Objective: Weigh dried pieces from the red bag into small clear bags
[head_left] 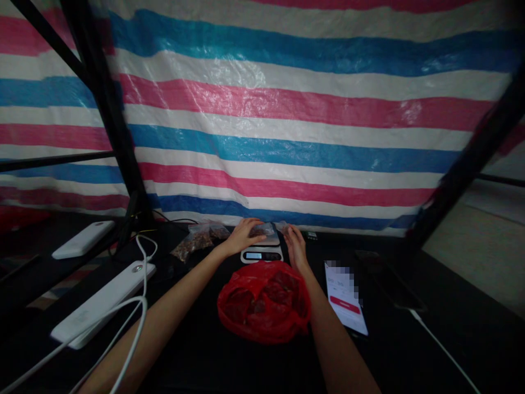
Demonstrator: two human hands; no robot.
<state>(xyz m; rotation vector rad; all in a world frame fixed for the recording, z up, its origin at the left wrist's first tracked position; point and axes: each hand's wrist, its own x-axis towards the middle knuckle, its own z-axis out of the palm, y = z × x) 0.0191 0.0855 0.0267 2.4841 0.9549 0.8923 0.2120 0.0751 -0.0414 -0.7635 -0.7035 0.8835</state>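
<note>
A small digital scale (262, 256) with a lit display stands near the far side of the black table. Over its plate lies a clear plastic bag (268, 229) with dark contents at its left end. The fingers and thumb of my left hand (245, 236) close around that end. At the scale's right side, my right hand (296, 244) pinches clear plastic (282, 225); I cannot tell whether it is the same bag. Between my forearms sits an open red plastic bag (262, 303), its contents hard to make out.
Filled clear bags (197, 241) lie left of the scale. A white power strip (102, 303) with white cables and another white device (83, 239) are at left. A lit phone (345, 300) and a dark phone (396, 282) lie at right. Behind hangs a striped tarp (287, 131) between black posts.
</note>
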